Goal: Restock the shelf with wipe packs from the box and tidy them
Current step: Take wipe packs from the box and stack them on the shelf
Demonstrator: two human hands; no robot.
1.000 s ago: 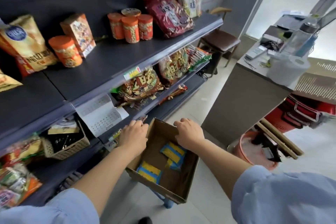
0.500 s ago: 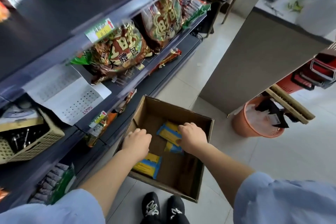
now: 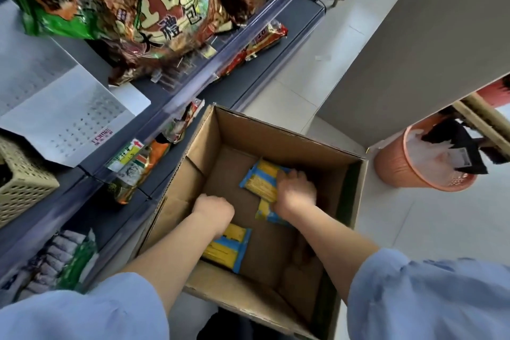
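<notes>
We look down along the dark grey shelf [image 3: 292, 22] on the left. Its snack bags [image 3: 165, 8] loom much larger than half a second ago, because the head has dipped lower. The grey counter [image 3: 414, 50] stands on the right, as before. Between them the open cardboard box [image 3: 276, 135] now fills the lower middle of the view, just beside the lowest shelf edge. A second ago both hands were at its rim. The shoes seen below the box half a second ago are out of sight. The orange bin [image 3: 408, 174] stays at the foot of the counter, to the right of the box.

Both forearms, bare below blue sleeves, reach down into the box. Half a second ago the hands hovered above the packs; now they are down on them. The right hand [image 3: 296, 192] lies on the far pack [image 3: 259, 179], and its fingers [image 3: 292, 174] curl over the pack's right edge and hold it. That pack overlaps a second pack [image 3: 263, 212], which shows by the wrist. The left hand [image 3: 214, 211] is knuckles up with its fingers curled under, at the top end of the near pack [image 3: 226, 246]. We cannot tell whether it has hold of that pack. All three yellow-and-blue wipe packs lie on the bottom of the box.
</notes>
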